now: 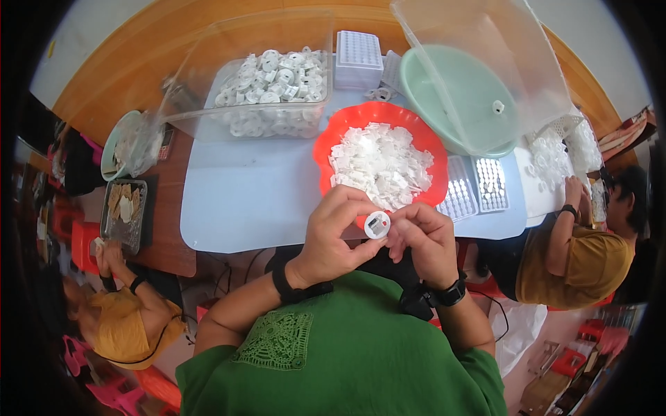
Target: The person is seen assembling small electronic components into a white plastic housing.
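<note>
Between the thumb and fingers of my left hand (326, 236) is a small round white plastic part (371, 231), its face turned up with a dark and silvery piece in the middle. My right hand (431, 244) meets that part at its right edge, thumb and fingers pinched together; whatever tiny thing they may hold is hidden. Just beyond both hands stands a red scalloped bowl (325, 132), heaped with small flat translucent white pieces (380, 163).
A clear bin (182, 107) of white round parts (277, 87) stands back left. Behind the bowl are stacked trays (359, 59) and a pale green basin (416, 80). A tray of silvery discs (491, 184) lies right. Co-workers sit left (135, 322) and right (583, 256).
</note>
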The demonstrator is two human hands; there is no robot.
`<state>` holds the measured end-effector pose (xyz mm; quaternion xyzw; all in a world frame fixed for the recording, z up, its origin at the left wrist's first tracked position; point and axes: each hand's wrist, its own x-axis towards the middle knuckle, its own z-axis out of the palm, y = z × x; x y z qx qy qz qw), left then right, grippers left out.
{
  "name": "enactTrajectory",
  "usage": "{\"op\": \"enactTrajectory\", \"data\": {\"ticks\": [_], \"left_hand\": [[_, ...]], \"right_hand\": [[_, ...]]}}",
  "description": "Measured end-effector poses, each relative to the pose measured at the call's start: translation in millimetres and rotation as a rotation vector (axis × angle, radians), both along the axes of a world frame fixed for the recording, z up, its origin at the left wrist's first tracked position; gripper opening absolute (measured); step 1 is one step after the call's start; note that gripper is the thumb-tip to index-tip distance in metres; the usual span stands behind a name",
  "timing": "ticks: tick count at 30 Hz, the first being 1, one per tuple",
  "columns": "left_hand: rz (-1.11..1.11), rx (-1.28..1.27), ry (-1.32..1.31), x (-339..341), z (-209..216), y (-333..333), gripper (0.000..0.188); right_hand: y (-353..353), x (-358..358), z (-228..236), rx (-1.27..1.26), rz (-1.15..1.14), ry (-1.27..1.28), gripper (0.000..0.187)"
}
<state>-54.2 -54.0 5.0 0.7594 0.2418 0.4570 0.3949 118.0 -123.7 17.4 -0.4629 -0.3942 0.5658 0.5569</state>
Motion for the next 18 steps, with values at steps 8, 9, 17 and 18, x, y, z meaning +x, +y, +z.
{"op": "enactTrajectory", "data": {"ticks": [8, 9, 17, 18], "left_hand": [[-0.240, -0.378, -0.157, 3.3, -7.1, -7.4, 0.036], [-0.361, -0.617, -0.274, 1.8, -6.5, -8.9, 0.034], [-0.610, -0.996, -0.334, -1.1, -18.6, 10.3, 0.033], [-0.606, -0.999, -0.341, -0.2, -17.2, 10.4, 0.032]], "right_hand": [[-0.4, -3.1, 6.5, -0.003, -0.011, -0.097, 0.010], [-1.1, -0.9, 4.9, -0.002, 0.017, -0.125, 0.010], [-4.5, 4.4, 1.3, 0.168, -0.001, -0.280, 0.010], [-4.6, 7.8, 2.0, 0.176, 0.010, -0.313, 0.010]]}}
